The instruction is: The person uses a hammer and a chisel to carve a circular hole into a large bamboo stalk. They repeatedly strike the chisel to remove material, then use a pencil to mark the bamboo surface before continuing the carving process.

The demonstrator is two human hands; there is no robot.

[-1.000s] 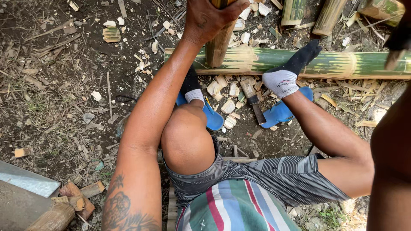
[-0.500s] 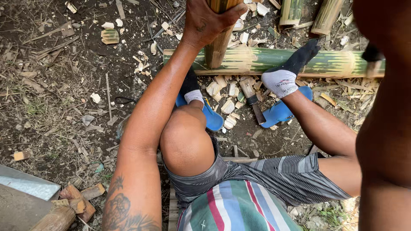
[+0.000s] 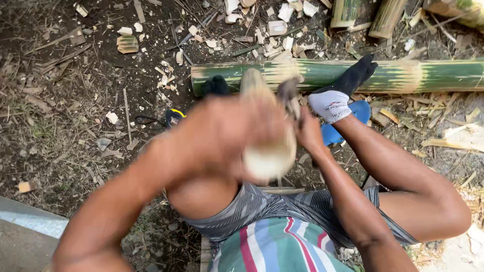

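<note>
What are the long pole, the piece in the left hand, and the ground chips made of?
Pole: bamboo, raw green skin with a pale node ring. Piece in the left hand: likely bamboo, pale cut end, blurred. Chips: pale split bamboo offcuts, seemingly.

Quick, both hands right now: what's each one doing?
Left hand: blurred, closed around the short bamboo piece.
Right hand: closed on a dark tool against that bamboo; kind of tool cannot be told.
</note>
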